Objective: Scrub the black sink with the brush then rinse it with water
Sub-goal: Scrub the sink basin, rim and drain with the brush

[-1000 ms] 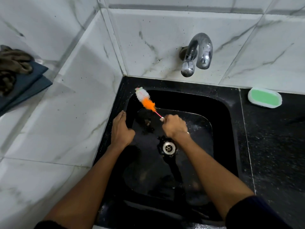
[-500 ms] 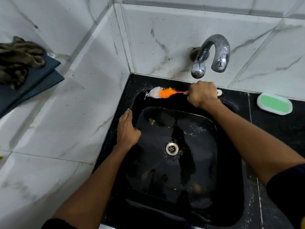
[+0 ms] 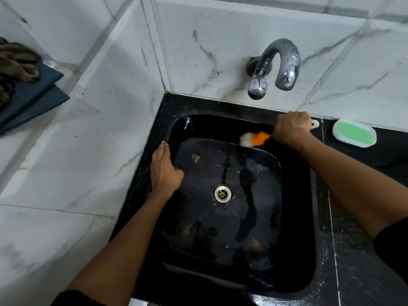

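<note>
The black sink (image 3: 295, 217) fills the middle of the view, with a metal drain (image 3: 223, 193) in its wet bottom and some brownish bits near the back left. My right hand (image 3: 292, 129) grips the handle of a small brush (image 3: 254, 139) with white and orange bristles. The bristles lie against the sink's back wall, toward the right. The white end of the handle pokes out behind my fist. My left hand (image 3: 164, 171) rests flat on the sink's left rim with straight fingers. A chrome tap (image 3: 273, 67) sticks out of the wall above; no water runs from it.
A white soap dish with green soap (image 3: 354, 132) sits on the black counter (image 3: 364, 261) at the back right. White marble tiles cover the walls and the left ledge. Folded dark cloths (image 3: 26, 93) lie at the far left.
My right hand moved the brush from the sink's back left corner along the back wall to the right side. My left hand stayed on the left rim.
</note>
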{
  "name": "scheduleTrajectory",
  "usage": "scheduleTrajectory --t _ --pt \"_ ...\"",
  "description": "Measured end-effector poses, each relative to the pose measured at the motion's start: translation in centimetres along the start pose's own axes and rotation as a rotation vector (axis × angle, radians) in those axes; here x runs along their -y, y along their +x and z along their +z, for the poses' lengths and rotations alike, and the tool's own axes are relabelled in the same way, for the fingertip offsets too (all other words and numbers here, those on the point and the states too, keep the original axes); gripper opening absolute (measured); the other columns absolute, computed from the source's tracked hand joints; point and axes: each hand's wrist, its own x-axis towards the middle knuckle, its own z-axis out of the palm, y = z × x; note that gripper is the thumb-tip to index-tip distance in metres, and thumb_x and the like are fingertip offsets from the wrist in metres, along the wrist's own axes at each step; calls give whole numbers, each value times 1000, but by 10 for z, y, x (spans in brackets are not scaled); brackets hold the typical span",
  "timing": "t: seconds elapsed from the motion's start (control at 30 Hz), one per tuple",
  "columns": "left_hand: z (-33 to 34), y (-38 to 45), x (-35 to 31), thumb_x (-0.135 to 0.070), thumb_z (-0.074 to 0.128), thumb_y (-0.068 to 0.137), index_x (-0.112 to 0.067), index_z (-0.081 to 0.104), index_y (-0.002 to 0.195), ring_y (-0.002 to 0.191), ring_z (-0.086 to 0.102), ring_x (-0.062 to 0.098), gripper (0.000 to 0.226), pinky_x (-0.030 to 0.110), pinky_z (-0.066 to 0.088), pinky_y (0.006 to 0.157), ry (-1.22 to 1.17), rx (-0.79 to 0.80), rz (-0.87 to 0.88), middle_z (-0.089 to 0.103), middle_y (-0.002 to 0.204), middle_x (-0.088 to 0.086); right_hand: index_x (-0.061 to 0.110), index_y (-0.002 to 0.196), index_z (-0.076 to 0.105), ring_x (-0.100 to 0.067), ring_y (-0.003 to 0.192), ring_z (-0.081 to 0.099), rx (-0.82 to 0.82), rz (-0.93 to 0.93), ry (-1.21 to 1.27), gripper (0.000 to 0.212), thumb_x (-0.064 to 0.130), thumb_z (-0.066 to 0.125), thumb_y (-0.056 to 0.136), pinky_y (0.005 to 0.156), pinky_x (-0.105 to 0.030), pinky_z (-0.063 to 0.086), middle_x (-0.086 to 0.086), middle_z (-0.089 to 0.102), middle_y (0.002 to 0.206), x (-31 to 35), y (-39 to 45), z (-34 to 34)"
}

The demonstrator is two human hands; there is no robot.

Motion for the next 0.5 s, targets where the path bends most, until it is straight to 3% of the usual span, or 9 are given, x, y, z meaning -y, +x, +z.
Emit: scheduleTrajectory --t 0.17,0.27,0.43,0.5 --pt "7 -2 -2 -2 58 65 2 35 147 143 28 30 86 39 24 120 28 -29 2 32 156 15 12 106 68 -38 96 64 -72 -61 130 41 48 53 92 75 -36 45 -15 68 104 -11 -2 7" --pt "10 -3 -2 -2 58 65 2 34 148 144 26 30 87 42 25 120 36 -38 0 30 157 14 15 112 66 -35 99 64 -54 4 195 36 42 55 91 79 -36 48 -12 67 107 5 -9 11" --pt "11 -5 3 0 54 64 -1 31 150 146 22 27 89 41 23 121 40 -31 11 27 159 10 15 106 67 -35 92 65 -58 -213 292 33 42 55 90 70 -35 44 -11 67 102 65 -7 -8" --pt "11 -5 4 1 53 64 -2 29 150 147 20 25 90 39 22 121 16 -22 14 25 160 8 13 104 67 -38 90 65 -100 -195 333 32 40 55 90 68 -36 43 -13 67 100 75 4 -15"
